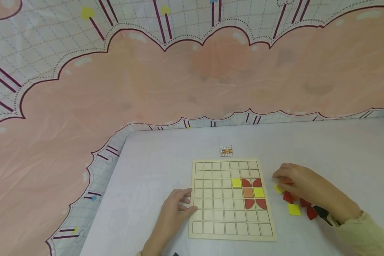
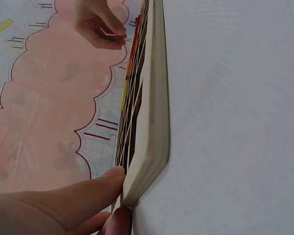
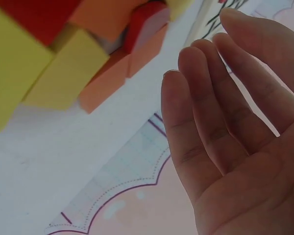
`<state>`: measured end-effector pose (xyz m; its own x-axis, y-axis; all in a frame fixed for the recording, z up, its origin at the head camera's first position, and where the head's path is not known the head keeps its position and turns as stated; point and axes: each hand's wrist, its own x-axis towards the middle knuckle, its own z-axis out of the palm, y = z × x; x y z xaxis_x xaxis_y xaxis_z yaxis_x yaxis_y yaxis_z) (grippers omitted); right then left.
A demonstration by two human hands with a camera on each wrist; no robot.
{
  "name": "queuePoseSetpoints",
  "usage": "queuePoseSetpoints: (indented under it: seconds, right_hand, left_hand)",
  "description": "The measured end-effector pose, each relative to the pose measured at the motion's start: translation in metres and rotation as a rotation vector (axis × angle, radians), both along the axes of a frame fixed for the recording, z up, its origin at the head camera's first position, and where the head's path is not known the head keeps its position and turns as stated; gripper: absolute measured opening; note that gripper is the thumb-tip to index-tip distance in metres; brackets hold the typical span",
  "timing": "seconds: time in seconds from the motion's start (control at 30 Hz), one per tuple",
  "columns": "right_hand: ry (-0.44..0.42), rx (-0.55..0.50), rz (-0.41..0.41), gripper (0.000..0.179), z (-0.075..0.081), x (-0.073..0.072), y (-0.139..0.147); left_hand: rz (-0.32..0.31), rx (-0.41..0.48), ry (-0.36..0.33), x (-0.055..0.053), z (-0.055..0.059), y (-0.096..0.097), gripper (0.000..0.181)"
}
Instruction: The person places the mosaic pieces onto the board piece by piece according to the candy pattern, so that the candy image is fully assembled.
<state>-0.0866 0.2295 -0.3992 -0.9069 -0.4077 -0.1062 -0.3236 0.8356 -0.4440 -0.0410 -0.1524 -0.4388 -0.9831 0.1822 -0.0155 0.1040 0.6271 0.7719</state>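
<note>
A pale wooden grid board (image 1: pixel 214 215) lies on the table. Toward its right side sit two yellow square tiles (image 1: pixel 259 193), an orange square tile (image 1: pixel 248 192) and several red quarter-round tiles (image 1: pixel 261 204). My left hand (image 1: pixel 176 208) holds the board's left edge, with the thumb (image 2: pixel 100 188) over the rim and other fingers at the side. My right hand (image 1: pixel 294 181) hovers over loose tiles right of the board. Its fingers are relaxed and slightly bent in the right wrist view, with nothing between them.
The loose pile holds yellow tiles (image 1: pixel 294 209), red tiles (image 1: pixel 312 213) and orange tiles (image 3: pixel 105 83), partly covered by the right hand. A small printed pattern card (image 1: pixel 226 151) lies beyond the board. A cloud-patterned cloth (image 1: pixel 179 81) rises behind the white tabletop (image 1: pixel 147 170).
</note>
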Motion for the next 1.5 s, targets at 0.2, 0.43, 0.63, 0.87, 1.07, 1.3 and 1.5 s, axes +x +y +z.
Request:
queuePoseSetpoints:
  seconds: [0.2,0.43,0.63,0.87,1.07,1.3,1.5]
  right_hand:
    - [-0.018,0.010,-0.021,0.025,-0.004,0.000,0.007]
    - [0.052,0.009,0.004,0.018,-0.009,-0.003,0.013]
    - [0.023,0.026,-0.042,0.015,-0.010,-0.007,0.014]
    - [-0.006,0.042,-0.076,0.017,-0.012,-0.011,0.015]
    - [0.033,0.029,-0.061,0.017,-0.013,-0.013,0.016]
    - [-0.006,0.009,-0.088,0.014,-0.010,-0.013,0.014]
    - [-0.067,-0.024,-0.111,0.011,-0.005,-0.012,0.010]
  left_hand:
    - [-0.002,0.003,0.008,0.000,-0.001,0.000,0.053]
    - [0.008,-0.006,-0.004,-0.001,-0.002,-0.001,0.053]
    - [0.008,0.006,-0.003,-0.001,-0.003,0.000,0.053]
    - [0.003,0.017,0.003,-0.001,-0.002,0.000,0.052]
    - [0.006,0.017,0.001,-0.002,-0.002,0.000,0.052]
    - [0.008,0.011,0.001,-0.002,-0.001,0.000,0.052]
    - [0.006,-0.001,-0.004,-0.001,-0.001,0.000,0.053]
